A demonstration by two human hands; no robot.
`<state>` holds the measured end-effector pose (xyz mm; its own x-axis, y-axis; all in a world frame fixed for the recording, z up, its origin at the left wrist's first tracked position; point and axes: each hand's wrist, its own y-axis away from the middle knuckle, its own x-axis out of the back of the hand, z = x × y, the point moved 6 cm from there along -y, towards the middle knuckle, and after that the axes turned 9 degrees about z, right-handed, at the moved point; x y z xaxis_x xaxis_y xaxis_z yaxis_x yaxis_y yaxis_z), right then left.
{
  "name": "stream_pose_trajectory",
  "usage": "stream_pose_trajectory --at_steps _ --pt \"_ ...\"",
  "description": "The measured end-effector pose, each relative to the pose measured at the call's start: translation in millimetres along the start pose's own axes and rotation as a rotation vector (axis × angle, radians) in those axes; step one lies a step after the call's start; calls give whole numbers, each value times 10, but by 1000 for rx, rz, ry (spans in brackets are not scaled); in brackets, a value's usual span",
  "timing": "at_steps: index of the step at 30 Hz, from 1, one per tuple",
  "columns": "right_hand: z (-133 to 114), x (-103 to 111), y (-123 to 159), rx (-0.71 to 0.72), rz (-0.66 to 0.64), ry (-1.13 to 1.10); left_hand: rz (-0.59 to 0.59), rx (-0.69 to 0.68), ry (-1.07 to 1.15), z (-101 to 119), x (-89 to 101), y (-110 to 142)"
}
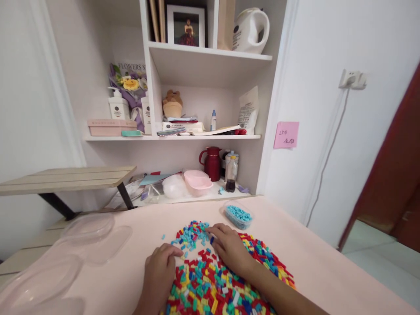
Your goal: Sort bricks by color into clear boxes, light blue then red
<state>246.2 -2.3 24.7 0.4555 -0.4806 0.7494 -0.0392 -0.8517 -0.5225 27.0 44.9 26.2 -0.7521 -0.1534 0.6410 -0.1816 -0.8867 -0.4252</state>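
Observation:
A wide pile of small multicoloured plastic building bricks [210, 280] covers the front of the pink table. Beyond it, a smaller heap of mostly light blue bricks [192, 236] is mixed with some red, yellow and dark blue ones. My right hand [231, 249] lies over the pile's upper edge, fingers stretched apart, its fingertips at the right side of the blue heap. A dark blue brick [212, 240] shows beside its thumb. My left hand [160, 267] rests left of the pile, index finger extended toward loose bricks and other fingers curled, with nothing visibly held.
A clear tub [239, 220] of light blue bricks stands behind my right hand. Transparent plastic containers [88, 227] sit on the left of the pink tabletop [131, 280]. Behind are a pink basin [198, 181], a red jug [212, 164] and a bottle [231, 175]. A slatted wooden stand [65, 178] is at left.

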Motion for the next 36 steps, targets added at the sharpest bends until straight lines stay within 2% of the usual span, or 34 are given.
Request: stream_pose_trajectory --at_steps 18,26,31,36 --pt "23 32 0 -13 17 -78 -32 8 -46 31 5 -6" --pt "111 65 -26 -62 111 -146 -37 8 -41 18 -6 -3" --pt "113 65 -40 -96 62 -166 -42 4 -45 39 2 -1" --pt "133 62 -44 -152 41 -339 -51 -10 -55 49 -1 0"
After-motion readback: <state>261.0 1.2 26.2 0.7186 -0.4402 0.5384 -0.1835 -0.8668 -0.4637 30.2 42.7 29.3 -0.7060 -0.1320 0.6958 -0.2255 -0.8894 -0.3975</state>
